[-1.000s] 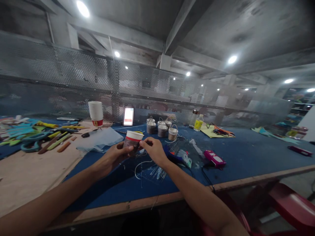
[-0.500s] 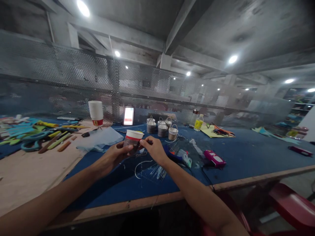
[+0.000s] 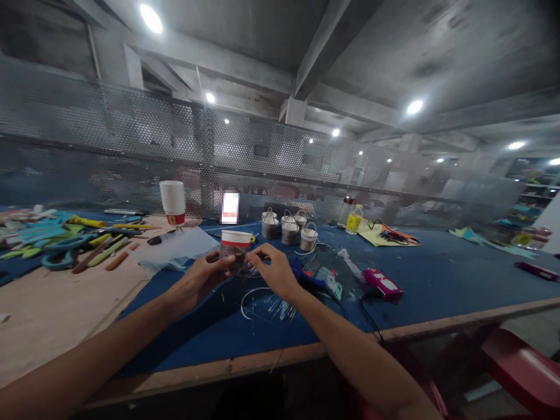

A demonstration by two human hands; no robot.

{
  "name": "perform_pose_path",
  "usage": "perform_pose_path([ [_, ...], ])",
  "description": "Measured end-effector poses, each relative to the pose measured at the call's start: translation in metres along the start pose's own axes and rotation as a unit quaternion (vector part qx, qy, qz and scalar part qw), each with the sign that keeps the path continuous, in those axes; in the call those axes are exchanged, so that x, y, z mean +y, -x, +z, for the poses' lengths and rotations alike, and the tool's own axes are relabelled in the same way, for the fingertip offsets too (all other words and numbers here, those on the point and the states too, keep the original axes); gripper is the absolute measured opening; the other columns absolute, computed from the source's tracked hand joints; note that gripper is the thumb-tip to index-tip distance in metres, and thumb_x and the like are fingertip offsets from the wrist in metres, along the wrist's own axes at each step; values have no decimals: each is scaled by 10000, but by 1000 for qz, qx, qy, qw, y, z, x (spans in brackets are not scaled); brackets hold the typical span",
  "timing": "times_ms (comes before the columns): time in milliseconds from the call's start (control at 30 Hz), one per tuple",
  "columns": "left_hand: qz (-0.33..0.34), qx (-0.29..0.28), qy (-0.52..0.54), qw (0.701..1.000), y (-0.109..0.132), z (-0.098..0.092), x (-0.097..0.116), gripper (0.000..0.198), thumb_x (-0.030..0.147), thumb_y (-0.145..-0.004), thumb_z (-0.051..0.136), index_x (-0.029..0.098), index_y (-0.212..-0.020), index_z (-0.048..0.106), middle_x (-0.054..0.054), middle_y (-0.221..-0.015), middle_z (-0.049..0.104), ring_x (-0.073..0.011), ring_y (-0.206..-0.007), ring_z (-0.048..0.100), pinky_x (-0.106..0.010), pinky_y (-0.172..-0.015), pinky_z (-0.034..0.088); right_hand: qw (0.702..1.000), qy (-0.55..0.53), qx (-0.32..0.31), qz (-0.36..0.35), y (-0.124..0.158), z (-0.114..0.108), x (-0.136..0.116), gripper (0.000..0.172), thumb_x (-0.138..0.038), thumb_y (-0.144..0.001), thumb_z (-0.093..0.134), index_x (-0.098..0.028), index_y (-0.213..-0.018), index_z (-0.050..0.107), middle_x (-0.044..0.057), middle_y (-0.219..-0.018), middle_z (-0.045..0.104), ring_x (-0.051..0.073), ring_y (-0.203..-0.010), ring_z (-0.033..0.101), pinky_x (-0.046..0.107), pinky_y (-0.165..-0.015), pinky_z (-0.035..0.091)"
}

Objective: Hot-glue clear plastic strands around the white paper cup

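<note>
My left hand (image 3: 203,275) is closed around a paper cup (image 3: 236,240), thumb in front. The cup has a white rim, a red band and brown cord wrapped round its lower part. At the cup's right side my right hand (image 3: 275,271) pinches a thin strand of the cord; the fingertips partly hide it. Behind the hands stand several small cups with cord wrapping and looped handles (image 3: 289,233). A blue glue gun (image 3: 308,276) lies just beyond my right wrist, with thin clear sticks (image 3: 284,308) below it.
A stack of paper cups (image 3: 172,201) stands at the back left, near a lit phone screen (image 3: 230,208). Scissors (image 3: 65,251) and coloured sticks lie on the board at left. A magenta device (image 3: 382,284) with a cable and a yellow-labelled bottle (image 3: 354,219) are to the right.
The cup has tipped more upright, so less of its inside shows. My right fingertips have shifted slightly left along the cup's side, and a cord strand now shows there.
</note>
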State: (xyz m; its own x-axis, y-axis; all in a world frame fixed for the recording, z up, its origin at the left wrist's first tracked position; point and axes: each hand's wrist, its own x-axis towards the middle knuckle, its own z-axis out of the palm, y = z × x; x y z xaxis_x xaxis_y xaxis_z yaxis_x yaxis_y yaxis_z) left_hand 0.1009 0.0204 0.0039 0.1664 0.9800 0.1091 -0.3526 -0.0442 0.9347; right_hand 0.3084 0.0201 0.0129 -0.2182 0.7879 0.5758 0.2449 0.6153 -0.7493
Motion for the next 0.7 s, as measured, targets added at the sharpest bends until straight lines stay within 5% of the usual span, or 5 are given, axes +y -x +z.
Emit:
perform_pose_path([
  [400, 8, -14, 22, 1000, 2, 6, 5, 289, 261, -724, 1012, 174, -947, 851, -75, -934, 869, -210, -870, 800, -278, -837, 632, 998, 22, -29, -56, 3, 2, 0, 280, -449, -1039, 665, -219, -895, 735, 25, -899, 721, 186, -858, 712, 314, -884, 556],
  [700, 3, -32, -3, 999, 1, 0, 1, 392, 298, -787, 971, 194, -1145, 851, -136, -1267, 853, -303, -1174, 791, -392, -1045, 603, 999, 25, 38, -16, -1, -2, 1, 248, -396, -1014, 659, -222, -853, 735, 28, -900, 775, 195, -887, 732, 305, -909, 556],
])
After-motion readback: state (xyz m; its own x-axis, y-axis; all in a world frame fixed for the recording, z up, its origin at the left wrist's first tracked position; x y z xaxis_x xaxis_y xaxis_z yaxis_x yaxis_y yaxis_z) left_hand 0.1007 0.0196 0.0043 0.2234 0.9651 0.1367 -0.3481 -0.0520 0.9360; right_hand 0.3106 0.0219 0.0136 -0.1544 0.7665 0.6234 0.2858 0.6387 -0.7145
